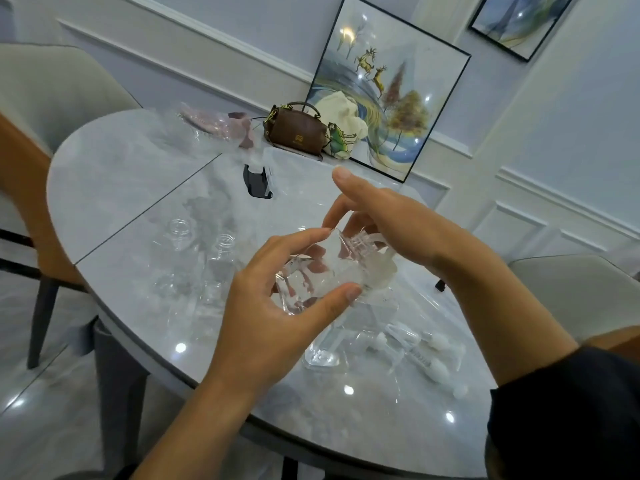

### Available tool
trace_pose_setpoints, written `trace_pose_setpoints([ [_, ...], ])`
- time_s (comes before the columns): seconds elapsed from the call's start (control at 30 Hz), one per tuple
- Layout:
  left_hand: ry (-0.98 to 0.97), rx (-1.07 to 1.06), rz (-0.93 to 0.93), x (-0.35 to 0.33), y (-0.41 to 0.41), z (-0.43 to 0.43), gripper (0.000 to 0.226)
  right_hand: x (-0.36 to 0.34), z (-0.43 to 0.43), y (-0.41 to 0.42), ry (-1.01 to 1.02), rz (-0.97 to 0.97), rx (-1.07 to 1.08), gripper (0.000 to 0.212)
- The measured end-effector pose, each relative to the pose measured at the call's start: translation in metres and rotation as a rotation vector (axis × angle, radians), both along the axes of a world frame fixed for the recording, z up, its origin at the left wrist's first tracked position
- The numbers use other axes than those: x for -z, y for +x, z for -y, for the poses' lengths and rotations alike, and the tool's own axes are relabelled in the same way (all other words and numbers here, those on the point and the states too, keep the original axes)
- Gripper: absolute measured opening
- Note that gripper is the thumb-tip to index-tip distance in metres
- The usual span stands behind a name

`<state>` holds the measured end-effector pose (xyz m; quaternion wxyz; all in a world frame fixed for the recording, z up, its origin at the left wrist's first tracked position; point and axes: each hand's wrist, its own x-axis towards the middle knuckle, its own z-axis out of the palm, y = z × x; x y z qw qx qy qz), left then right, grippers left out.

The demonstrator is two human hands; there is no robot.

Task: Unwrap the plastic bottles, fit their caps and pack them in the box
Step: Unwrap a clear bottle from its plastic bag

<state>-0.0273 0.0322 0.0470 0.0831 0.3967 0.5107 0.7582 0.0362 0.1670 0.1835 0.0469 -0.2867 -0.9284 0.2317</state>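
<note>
Presently the bottle (325,271) is being held above the tabletop (121,188), body clasped by the left grip (273,317); its long axis is being pointed rightward, neck pinched by the right grip (398,226).

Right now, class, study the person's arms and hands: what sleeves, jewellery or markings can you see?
Both hands are bare: no gloves, rings or watch show on the left hand or right hand. The left forearm is uncovered to the frame edge. The right forearm is bare too, below a dark sleeve.
</note>
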Motion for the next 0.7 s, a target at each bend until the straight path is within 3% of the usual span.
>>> trace_pose_setpoints([
  [0.27, 0.0, 0.033, 0.01, 0.003, -0.007, -0.001, 0.056, 0.012, 0.007, -0.005, 0.037, -0.011, 0.018, 0.072],
  [0.7, -0.024, 0.026, -0.028, 0.006, -0.004, 0.0, 0.055, 0.018, 0.005, 0.002, -0.114, -0.125, 0.082, 0.08],
])
